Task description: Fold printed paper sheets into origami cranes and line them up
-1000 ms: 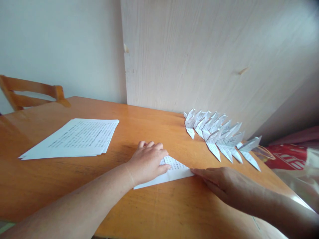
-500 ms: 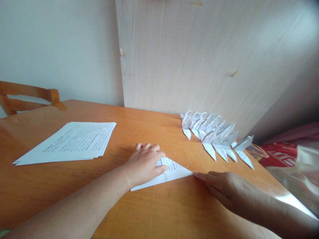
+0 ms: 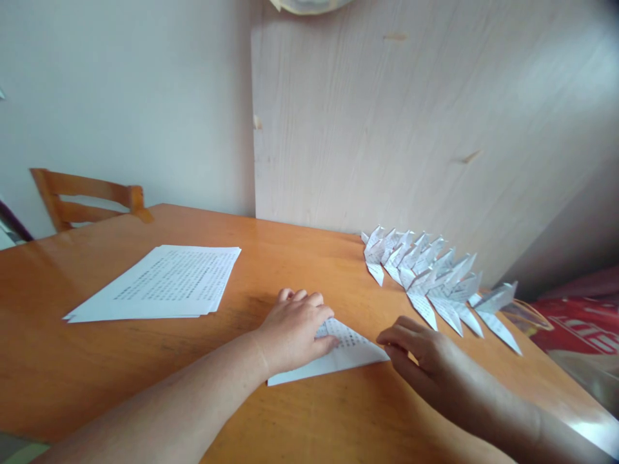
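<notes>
A folded sheet of printed paper point(image 3: 345, 353) lies on the orange wooden table point(image 3: 145, 361) as a flat triangle. My left hand point(image 3: 296, 328) presses down on its left part, fingers curled over the paper. My right hand point(image 3: 422, 351) hovers at the sheet's right tip with its fingers bent and apart, holding nothing. Behind the right hand, a row of several finished folded paper pieces point(image 3: 435, 277) stands along the table's far right side.
A stack of printed sheets point(image 3: 164, 282) lies at the left of the table. A wooden chair back point(image 3: 87, 196) rises behind the table's far left. A pale wooden panel point(image 3: 411, 116) leans behind the table. A red plastic bag point(image 3: 580, 328) sits past the right edge.
My right hand has lifted from lying flat at the paper's right tip and its fingers have curled. The left hand still presses the sheet. The camera has shifted slightly.
</notes>
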The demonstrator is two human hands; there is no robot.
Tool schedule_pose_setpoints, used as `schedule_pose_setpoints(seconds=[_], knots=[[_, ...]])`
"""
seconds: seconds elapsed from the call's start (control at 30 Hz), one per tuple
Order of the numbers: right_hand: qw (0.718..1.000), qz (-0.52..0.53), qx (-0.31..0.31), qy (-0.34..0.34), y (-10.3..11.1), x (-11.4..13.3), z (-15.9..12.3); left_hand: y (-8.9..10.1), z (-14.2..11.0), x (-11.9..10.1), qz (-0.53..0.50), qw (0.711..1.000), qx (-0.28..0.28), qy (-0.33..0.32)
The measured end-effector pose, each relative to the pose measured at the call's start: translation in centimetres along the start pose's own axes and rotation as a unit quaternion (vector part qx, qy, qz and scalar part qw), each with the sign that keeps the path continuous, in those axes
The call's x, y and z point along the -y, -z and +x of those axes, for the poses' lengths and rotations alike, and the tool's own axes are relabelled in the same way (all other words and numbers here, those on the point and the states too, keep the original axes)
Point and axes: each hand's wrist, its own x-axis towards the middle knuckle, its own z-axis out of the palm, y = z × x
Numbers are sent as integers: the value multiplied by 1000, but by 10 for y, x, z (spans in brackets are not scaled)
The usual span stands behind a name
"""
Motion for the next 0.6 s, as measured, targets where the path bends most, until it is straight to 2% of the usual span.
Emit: schedule_pose_setpoints(seconds=[0.13,0.3,0.47,0.6], knots=[[1000,-5,24,3,-12,15,22,0,0,0,-8,1000,-2,3],[998,-46,42,4,-30,19,41,-1,0,0,-16,1000,-9,7],[999,-35,13,8,-41,13,42,-1,0,1,-24,999,-21,8],[997,-79,-6,3,-43,8,36,-1,1,1,-29,999,-35,19]])
